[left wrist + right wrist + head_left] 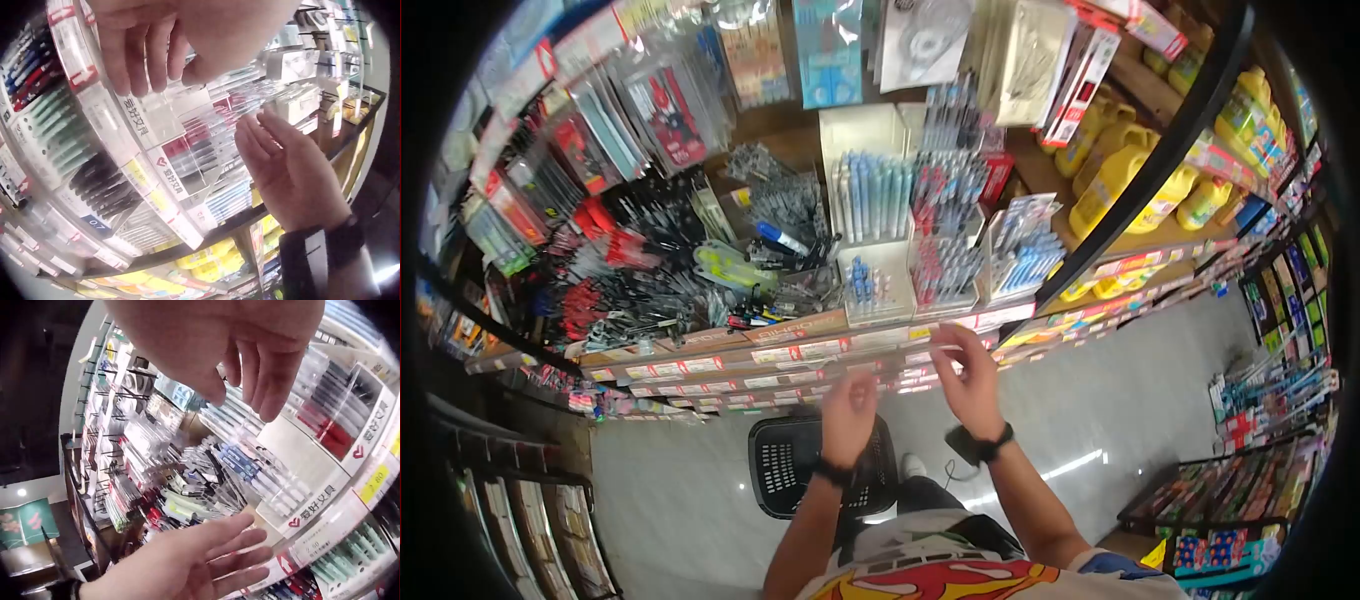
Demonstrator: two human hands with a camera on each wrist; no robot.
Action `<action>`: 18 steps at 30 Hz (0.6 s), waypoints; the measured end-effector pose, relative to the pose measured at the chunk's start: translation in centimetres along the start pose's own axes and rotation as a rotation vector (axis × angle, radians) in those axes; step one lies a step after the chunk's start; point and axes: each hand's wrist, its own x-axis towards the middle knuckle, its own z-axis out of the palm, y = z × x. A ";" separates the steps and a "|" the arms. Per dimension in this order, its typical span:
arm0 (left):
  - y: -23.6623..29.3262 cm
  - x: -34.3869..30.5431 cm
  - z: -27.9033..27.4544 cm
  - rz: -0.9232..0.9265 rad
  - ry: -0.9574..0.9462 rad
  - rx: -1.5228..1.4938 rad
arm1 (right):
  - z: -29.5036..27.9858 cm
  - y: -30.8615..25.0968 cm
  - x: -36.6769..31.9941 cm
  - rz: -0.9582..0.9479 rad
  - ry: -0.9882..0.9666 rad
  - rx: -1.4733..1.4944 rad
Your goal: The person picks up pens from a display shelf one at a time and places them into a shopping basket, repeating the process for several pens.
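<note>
Both hands are raised in front of a stationery shelf, with nothing in them. My left hand [850, 415] is slightly blurred in the head view; its straight fingers [240, 550] show in the right wrist view. To its right, my right hand [970, 385] is held near the shelf's front edge, fingers loosely bent in the head view. Beyond the hands stand boxes of pens: light green and clear pens [870, 195], blue-and-white pens [862, 280] in a half-filled white box, and red and dark pens [940, 265]. White labels with Chinese print mark the box fronts.
A black shopping basket [758, 475] sits on the grey floor [670, 490] by the person's feet. Loose pens [650, 260] fill the shelf's left part. Yellow bottles [1120, 180] stand to the right, behind a black shelf post [1145, 160]. Packaged goods [925, 40] hang above.
</note>
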 end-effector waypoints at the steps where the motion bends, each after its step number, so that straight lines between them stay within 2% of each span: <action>1: -0.1 2.2 1.3 0.038 0.065 -0.014 | 0.4 0.2 2.0 -0.016 -0.055 -0.067; 3: 0.9 5.4 3.8 -0.018 0.226 -0.183 | 2.2 2.0 5.2 0.000 -0.100 -0.122; 6: -1.3 9.1 6.4 0.131 0.382 -0.083 | 4.4 3.7 8.3 -0.112 -0.123 -0.228; 11: -0.7 9.6 8.1 0.111 0.468 -0.004 | 5.7 6.5 9.0 -0.211 -0.128 -0.320; 14: -0.2 9.5 8.1 0.109 0.469 -0.012 | 5.4 5.8 8.9 -0.212 -0.098 -0.342; 18: 0.4 9.6 7.6 0.131 0.482 0.009 | 4.4 2.1 8.5 -0.281 -0.034 -0.340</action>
